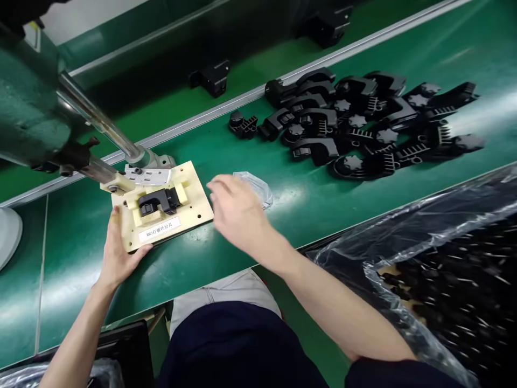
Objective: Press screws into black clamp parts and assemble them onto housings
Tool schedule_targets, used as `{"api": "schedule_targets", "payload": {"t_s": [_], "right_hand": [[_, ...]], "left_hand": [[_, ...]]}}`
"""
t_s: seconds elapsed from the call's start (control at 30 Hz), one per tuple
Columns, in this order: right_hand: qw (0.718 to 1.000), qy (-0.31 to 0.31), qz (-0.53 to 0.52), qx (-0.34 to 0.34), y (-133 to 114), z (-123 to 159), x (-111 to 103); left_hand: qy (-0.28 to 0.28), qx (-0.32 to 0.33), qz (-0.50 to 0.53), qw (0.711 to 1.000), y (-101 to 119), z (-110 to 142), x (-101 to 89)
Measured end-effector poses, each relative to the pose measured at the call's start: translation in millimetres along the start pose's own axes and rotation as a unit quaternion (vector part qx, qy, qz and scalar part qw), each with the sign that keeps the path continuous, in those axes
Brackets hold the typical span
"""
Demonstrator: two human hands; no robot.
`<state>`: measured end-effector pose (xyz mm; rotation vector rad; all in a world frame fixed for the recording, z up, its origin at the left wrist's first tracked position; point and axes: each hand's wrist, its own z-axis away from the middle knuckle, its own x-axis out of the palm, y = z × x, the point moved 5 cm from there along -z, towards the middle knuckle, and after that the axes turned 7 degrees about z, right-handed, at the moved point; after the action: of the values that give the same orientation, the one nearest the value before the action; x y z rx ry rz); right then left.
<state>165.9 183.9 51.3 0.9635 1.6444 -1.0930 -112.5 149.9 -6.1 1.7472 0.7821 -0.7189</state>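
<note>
A cream fixture plate (194, 199) with a printed label lies on the green bench under a press. In its nest sits a black curved plastic part (157, 200). My left hand (117, 250) grips the plate's near left corner, thumb along the front edge and fingers along the left side. Just off the plate's right edge is my right hand (236, 210), slightly blurred, its fingers curled together in a pinch. Whatever those fingertips hold, if anything, is too small to make out. Partly behind this hand lies a clear plastic bag (260, 188).
The press head (32, 108) and its steel column (97, 113) rise at the left. Many black plastic parts (315, 118) are heaped on the bench's right. A plastic-lined box (456, 291) of dark pieces stands at the lower right. Black brackets (214, 78) sit beyond the rail.
</note>
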Motion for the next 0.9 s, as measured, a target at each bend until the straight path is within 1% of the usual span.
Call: {"api": "schedule_targets", "payload": {"t_s": [0.03,0.07,0.13,0.2,0.23,0.27,0.3,0.37,0.43,0.47,0.5,0.57,0.6,0.67,0.77,0.83,0.9], "right_hand": [[0.999,0.010,0.012,0.031,13.7,2.5,-7.4],[0.998,0.000,0.027,0.064,27.0,4.2,-11.4],[0.991,-0.072,0.054,0.102,46.8,4.8,-9.7],[0.981,-0.156,0.061,0.097,55.3,1.9,-0.8],[0.976,-0.188,0.061,0.089,56.9,-0.3,3.8],[0.973,-0.205,0.060,0.084,58.1,-2.9,7.0],[0.974,-0.207,0.053,0.081,59.2,-5.4,8.8],[0.981,-0.180,0.009,0.071,61.6,-8.8,9.3],[0.985,-0.120,-0.101,0.077,67.3,-8.5,6.4],[0.975,-0.089,-0.179,0.092,72.1,-6.9,5.2],[0.956,-0.065,-0.263,0.111,77.2,-4.8,4.9],[0.899,-0.029,-0.409,0.151,86.6,-0.1,5.9],[0.871,-0.015,-0.462,0.167,89.9,1.9,6.3],[0.827,0.006,-0.529,0.191,93.3,5.4,5.5],[0.782,0.018,-0.582,0.220,88.9,12.8,0.9],[0.764,0.011,-0.604,0.226,77.1,20.5,-2.2],[0.751,-0.007,-0.620,0.227,59.1,30.6,-1.6]], "left_hand": [[0.002,0.001,-0.001,1.000,0.4,1.1,0.3],[0.006,0.006,-0.003,1.000,0.9,2.9,1.0],[0.032,0.019,-0.006,0.999,2.9,8.7,1.8],[0.086,0.040,-0.002,0.995,9.3,16.9,0.0],[0.122,0.053,0.008,0.991,15.1,21.9,-2.2],[0.158,0.069,0.025,0.985,22.4,27.3,-5.1],[0.191,0.089,0.045,0.977,31.2,33.0,-8.2],[0.230,0.129,0.085,0.961,50.7,44.6,-13.6],[0.230,0.147,0.113,0.955,67.0,55.4,-16.3],[0.220,0.142,0.125,0.957,72.3,60.3,-16.1],[0.209,0.130,0.137,0.960,75.2,65.3,-15.1],[0.184,0.093,0.161,0.965,75.6,75.5,-10.5],[0.171,0.075,0.171,0.967,74.3,80.4,-7.0],[0.143,0.045,0.194,0.969,71.2,88.8,1.2],[0.098,0.014,0.229,0.968,72.2,95.7,13.6],[0.080,-0.003,0.253,0.964,78.3,96.7,19.6],[0.076,-0.021,0.284,0.956,86.9,95.3,23.6]]}}
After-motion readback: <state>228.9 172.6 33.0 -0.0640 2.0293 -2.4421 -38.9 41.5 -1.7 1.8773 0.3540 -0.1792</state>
